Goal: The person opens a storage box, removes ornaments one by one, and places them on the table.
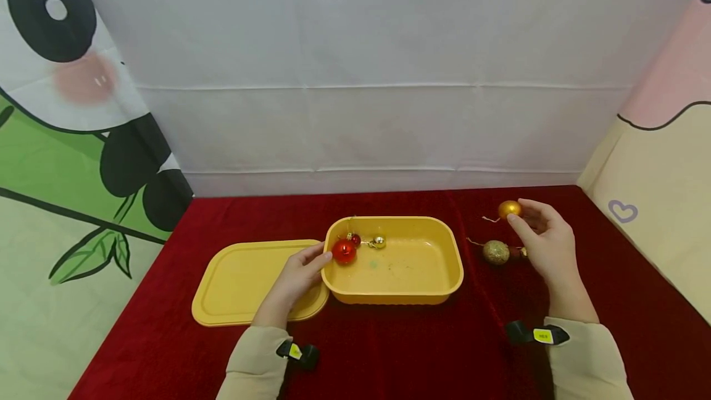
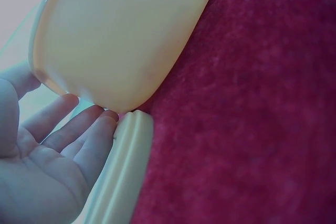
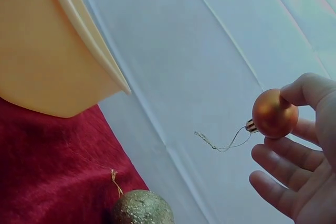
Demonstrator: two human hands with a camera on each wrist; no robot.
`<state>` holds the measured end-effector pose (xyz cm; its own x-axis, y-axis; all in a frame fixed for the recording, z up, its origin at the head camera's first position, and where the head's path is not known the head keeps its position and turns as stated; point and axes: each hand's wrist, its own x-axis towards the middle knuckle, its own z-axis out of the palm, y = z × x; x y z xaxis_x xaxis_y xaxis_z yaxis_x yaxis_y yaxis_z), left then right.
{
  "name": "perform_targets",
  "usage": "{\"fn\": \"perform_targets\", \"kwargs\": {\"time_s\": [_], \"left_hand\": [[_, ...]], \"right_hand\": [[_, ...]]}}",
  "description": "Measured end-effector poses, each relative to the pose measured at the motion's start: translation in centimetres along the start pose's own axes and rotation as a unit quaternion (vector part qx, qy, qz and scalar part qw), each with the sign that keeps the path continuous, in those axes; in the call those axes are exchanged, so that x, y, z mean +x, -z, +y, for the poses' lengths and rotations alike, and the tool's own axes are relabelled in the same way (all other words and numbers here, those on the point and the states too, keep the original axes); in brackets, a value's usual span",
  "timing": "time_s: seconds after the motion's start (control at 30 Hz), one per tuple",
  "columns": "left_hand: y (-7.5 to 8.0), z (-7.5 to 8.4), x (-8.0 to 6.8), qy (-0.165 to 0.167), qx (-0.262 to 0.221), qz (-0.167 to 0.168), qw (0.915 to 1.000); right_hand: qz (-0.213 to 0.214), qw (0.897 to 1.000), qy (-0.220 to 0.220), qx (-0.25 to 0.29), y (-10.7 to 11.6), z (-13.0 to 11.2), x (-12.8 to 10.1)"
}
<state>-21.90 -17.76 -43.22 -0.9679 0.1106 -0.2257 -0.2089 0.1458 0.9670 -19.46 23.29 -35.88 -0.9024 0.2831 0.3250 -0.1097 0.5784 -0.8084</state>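
Observation:
My right hand pinches a matte gold Christmas ball between thumb and fingers, its thin string loop hanging free to the left. Below that hand, a glittery gold ball lies on the red cloth, with a dark red ball partly hidden behind the hand. At its left end, a yellow plastic box is gripped by my left hand, thumb at the rim and fingertips against the outer wall. Inside the box, on the left, are a shiny red ball, a smaller dark red ball and a small gold ball.
The yellow lid lies flat left of the box, partly under my left forearm and the box's edge. A red cloth covers the table. White fabric hangs behind it, with printed cartoon fabric on both sides.

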Motion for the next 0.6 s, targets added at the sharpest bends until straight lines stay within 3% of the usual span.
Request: {"fn": "perform_targets", "kwargs": {"time_s": [0.6], "left_hand": [[-0.1,-0.4,0.4,-0.004,0.006,0.003,1.0]], "right_hand": [[0.031,0.999,-0.023,0.023,1.1,1.9,0.7]]}}
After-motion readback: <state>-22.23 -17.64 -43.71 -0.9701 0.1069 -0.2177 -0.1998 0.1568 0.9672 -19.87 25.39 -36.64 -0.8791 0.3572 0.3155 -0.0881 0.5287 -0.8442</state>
